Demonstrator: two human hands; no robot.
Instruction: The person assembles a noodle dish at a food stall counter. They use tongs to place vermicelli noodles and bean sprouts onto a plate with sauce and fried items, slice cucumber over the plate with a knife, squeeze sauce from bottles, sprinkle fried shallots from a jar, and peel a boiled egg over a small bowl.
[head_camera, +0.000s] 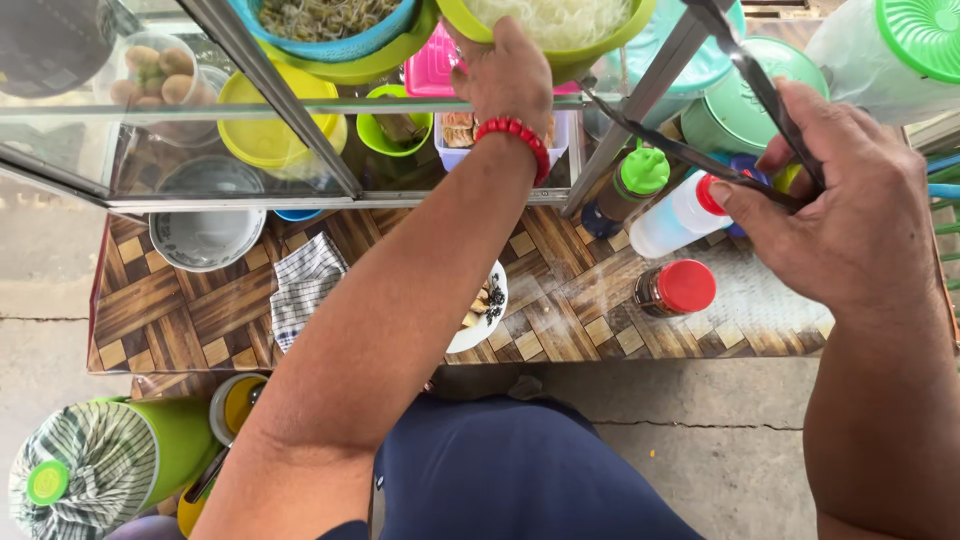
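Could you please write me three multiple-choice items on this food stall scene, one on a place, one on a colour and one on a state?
1. Where does the left hand rest?
A. on the rim of the green noodle bowl
B. on the checked cloth
C. on the red-capped jar

2. What colour is the bracelet on the left wrist?
A. blue
B. red
C. yellow

3. What does the right hand hold?
A. nothing
B. a spoon
C. dark metal tongs

Answers: 1 A, the fingers lie at the bowl's edge, up on the glass case. 2 B, the beads are plainly red. 3 C, the fingers close around the tongs' arms, above the bottles.
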